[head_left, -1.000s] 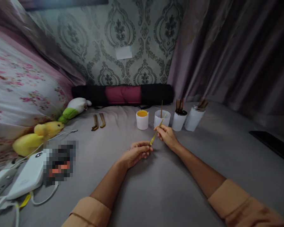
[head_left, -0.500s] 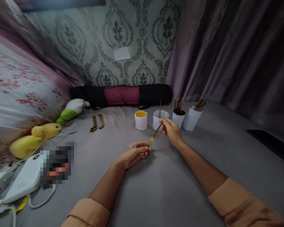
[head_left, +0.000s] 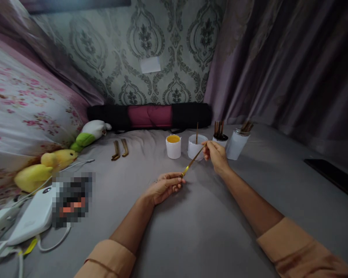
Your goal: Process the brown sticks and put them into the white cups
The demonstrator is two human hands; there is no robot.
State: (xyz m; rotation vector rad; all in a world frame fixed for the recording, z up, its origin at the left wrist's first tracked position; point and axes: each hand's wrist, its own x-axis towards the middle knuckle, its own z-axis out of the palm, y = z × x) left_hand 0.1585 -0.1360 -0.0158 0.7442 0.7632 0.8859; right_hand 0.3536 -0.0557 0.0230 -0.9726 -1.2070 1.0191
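A thin gold-and-brown strip [head_left: 191, 163] slants up to the right between my two hands; its exact kind is unclear. My left hand [head_left: 167, 187] is closed, pinching its lower end between thumb and fingers. The fingers of my right hand [head_left: 216, 155] are pinched at its upper end. Just behind the right hand stands a white tub [head_left: 193, 151] with one thin brown stick [head_left: 197, 133] upright in it. Left of that tub is a white pot [head_left: 173, 150] with yellow contents. A dark-rimmed white jar [head_left: 219, 141] of brown sticks is partly hidden by my right hand.
Another white jar [head_left: 238, 146] of sticks stands at right. Two bent gold-brown bundles [head_left: 120, 150] lie on the grey sheet [head_left: 191, 239]. Plush toys [head_left: 40, 173], a white power bank [head_left: 33, 216] and cables lie left. A black-and-maroon roll [head_left: 150, 116] lies behind; a dark flat object [head_left: 332, 177] lies right.
My right hand has moved slightly right and up along the strip to its upper end, which stuck out past the fingers before. My left hand stays nearly in place.
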